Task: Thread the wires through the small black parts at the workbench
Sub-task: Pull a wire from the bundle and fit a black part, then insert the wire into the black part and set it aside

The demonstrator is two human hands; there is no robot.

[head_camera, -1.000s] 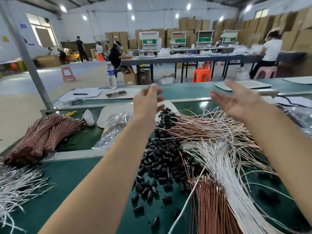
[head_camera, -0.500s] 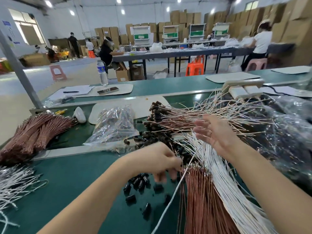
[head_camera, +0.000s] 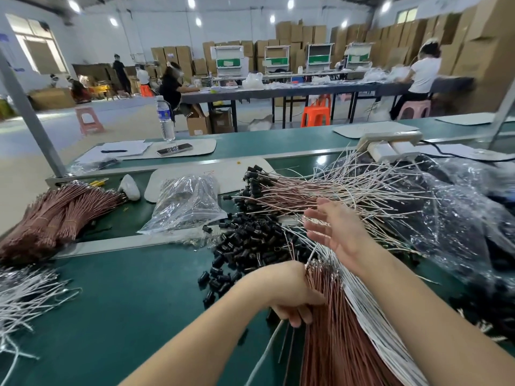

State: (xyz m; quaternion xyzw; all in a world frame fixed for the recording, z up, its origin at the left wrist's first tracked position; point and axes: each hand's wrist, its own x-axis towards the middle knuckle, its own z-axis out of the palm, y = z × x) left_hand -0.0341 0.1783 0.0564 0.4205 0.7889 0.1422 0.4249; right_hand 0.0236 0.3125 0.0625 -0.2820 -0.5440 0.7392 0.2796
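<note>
Your left hand (head_camera: 289,293) has left the black parts (head_camera: 250,246) since half a second ago and now sits at the left edge of the brown wire bundle (head_camera: 334,344); your right hand (head_camera: 337,232) is roughly where it was. Open green bench (head_camera: 125,316) lies to your near left, bounded on the far side by a metal rail (head_camera: 117,242) and on the left by a white wire heap (head_camera: 25,296). Beyond the rail, a clear bag (head_camera: 186,207) holds small dark pieces. Far right, a larger plastic bag (head_camera: 459,218): dark contents, unclear. Left fingers are curled against the bundle; whether they pinch anything, cannot tell. Right hand is spread flat, fingers apart, over the tips of the white wires (head_camera: 390,358) beside the brown ones.
</note>
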